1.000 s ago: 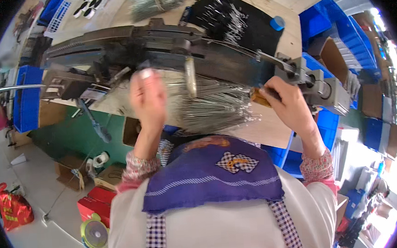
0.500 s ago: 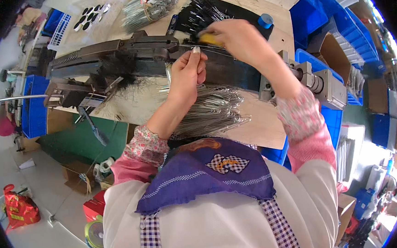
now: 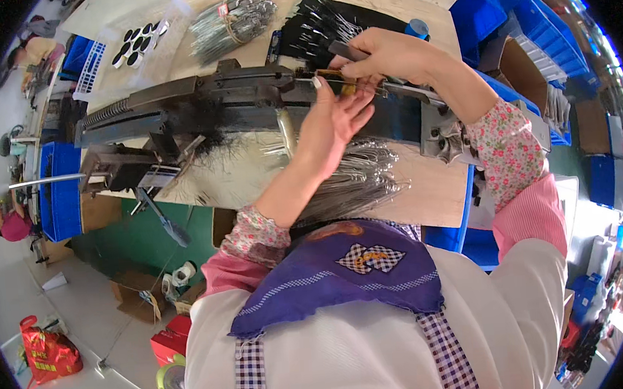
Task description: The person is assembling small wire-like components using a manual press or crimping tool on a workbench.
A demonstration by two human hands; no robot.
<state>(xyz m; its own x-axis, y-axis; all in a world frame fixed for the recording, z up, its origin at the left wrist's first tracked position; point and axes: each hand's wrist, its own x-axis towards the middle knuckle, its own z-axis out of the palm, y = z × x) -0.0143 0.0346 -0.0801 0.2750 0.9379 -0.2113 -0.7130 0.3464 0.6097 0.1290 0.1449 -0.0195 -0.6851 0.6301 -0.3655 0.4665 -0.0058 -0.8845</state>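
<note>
A long dark metal machine (image 3: 225, 88) crosses the bench in front of me, with a thin wire (image 3: 305, 80) reaching out to the right of its clamp. At that wire is my right hand (image 3: 399, 54), its fingers bent around a small tool with a dark flat end (image 3: 345, 50). Something yellow (image 3: 348, 88) shows just below those fingers; whether it belongs to the tool I cannot tell. My left hand (image 3: 330, 124) is beside the wire, palm up, fingers stretched out and thumb tip close to it. Behind the machine lie black bristle tufts and wires (image 3: 318, 24) on a dark mat.
Bent silver wires (image 3: 364, 176) are piled between me and the machine. A bundle of wires (image 3: 235, 26) and a tray of black-and-white round caps (image 3: 138, 44) lie at the back. A blue tape roll (image 3: 417, 28) stands right. Blue bins (image 3: 483, 16) flank the bench.
My left hand has opened from a pinch on the wire and moved slightly right. My right hand has turned and come down to the wire, and a dark flat end now shows in its fingers.
</note>
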